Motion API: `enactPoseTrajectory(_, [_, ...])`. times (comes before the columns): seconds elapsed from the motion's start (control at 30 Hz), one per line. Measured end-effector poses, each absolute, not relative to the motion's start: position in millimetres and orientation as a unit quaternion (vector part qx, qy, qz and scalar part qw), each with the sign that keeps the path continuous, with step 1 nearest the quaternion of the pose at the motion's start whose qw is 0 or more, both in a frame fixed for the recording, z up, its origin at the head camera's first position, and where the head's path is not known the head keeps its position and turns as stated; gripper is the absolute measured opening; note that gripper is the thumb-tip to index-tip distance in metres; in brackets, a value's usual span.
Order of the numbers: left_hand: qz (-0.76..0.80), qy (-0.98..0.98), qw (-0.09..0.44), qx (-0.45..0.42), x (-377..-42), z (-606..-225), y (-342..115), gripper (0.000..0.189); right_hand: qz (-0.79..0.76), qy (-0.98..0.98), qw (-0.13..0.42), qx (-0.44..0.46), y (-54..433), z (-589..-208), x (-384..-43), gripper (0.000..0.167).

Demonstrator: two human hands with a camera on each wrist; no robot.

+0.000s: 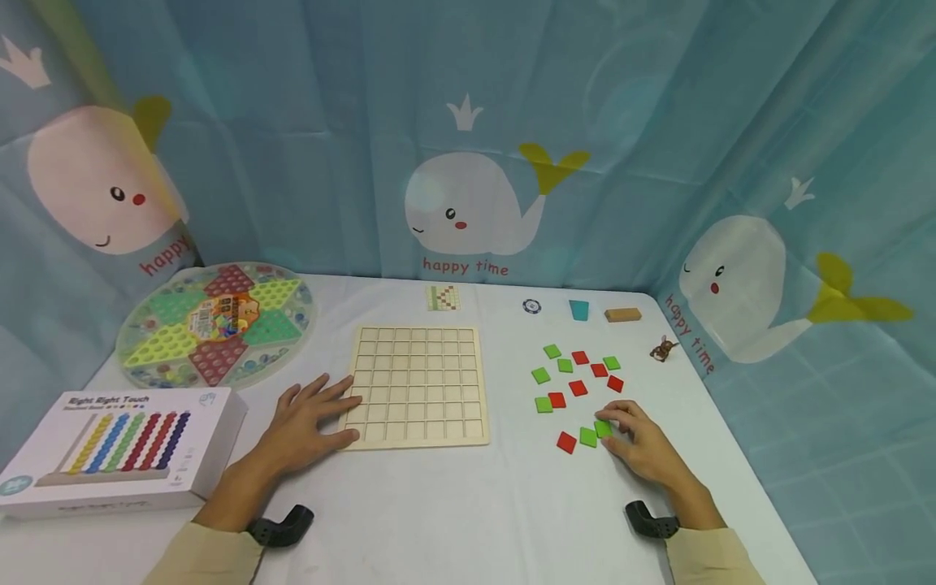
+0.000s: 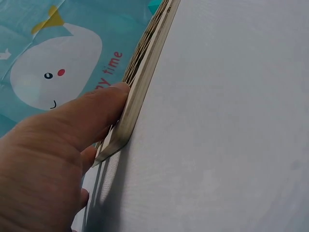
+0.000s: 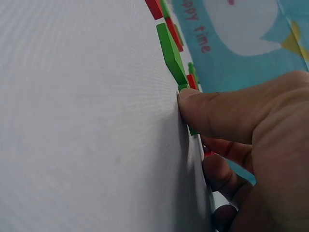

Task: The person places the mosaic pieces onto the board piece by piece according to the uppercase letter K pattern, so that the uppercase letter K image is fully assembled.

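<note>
A light wooden grid board (image 1: 420,388) with square recesses lies on the white table. My left hand (image 1: 310,422) rests at the board's left edge with fingers spread. In the left wrist view the thumb (image 2: 108,104) touches the board's rim (image 2: 137,92) near a corner. On the right, my right hand (image 1: 643,443) pinches a green square tile (image 1: 603,428) between thumb and fingers, low over the cloth. Beside it lie another green tile (image 1: 588,437) and a red tile (image 1: 566,442). Several more red and green tiles (image 1: 578,388) are scattered behind the hand.
A Chinese checkers board (image 1: 219,325) and a boxed bead toy (image 1: 120,447) occupy the left side. Along the back lie a small patterned card (image 1: 443,298), a round chip (image 1: 531,306), a teal piece (image 1: 579,309), a wooden block (image 1: 622,314) and a small brown figurine (image 1: 664,348).
</note>
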State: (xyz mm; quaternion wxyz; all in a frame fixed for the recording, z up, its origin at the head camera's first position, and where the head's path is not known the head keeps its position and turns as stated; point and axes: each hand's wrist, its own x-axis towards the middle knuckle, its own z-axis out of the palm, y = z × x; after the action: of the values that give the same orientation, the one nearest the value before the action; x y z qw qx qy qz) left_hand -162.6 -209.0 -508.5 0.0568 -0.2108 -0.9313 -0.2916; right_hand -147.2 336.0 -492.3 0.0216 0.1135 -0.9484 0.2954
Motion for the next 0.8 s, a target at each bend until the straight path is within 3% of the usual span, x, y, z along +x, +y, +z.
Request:
enactPoseTrajectory(0.43, [-0.292,-0.932,0.053,-0.21,-163,-507,-210,0.057,0.263,-0.955,0.065,0.119,335,-494,-150,0.025])
enactPoseTrajectory(0.63, [-0.296,-0.93,0.054,-0.213,-163,-508,-209,0.056,0.273,-0.956,0.053,0.094,335,-479,-151,0.028])
enactPoseTrajectory(0.8, [-0.294,-0.93,0.059,-0.213,-163,-509,-209,0.056,0.27,-0.952,0.085,0.115,332,-459,-156,0.033])
